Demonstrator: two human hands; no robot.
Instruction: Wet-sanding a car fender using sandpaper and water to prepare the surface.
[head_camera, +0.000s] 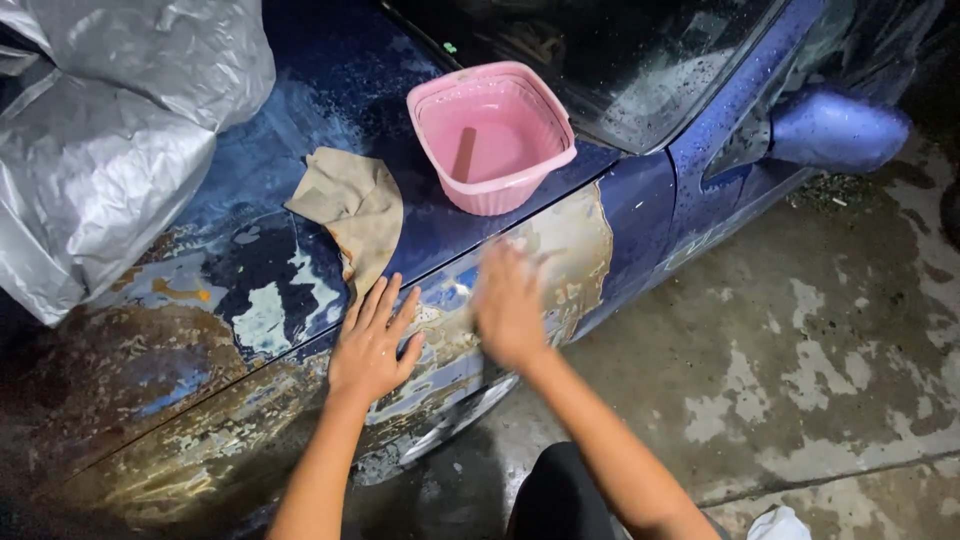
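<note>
Beside the glossy pink plastic basket (492, 135), the car's blue metal hood (330, 90) looks wet and shiny, its paint peeling to dull, rough patches. A matt tan cloth (350, 205) lies near; crinkled silver cover (110, 130) beyond.

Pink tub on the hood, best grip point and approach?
Take the pink tub by its rolled rim, probably at the near edge facing the person, coming from above. It stands upright with liquid inside and tapers toward the base, so the walls would likely slip; the flared lip gives a hold. The left hand lies flat on the car panel; the right hand is blurred.
</note>
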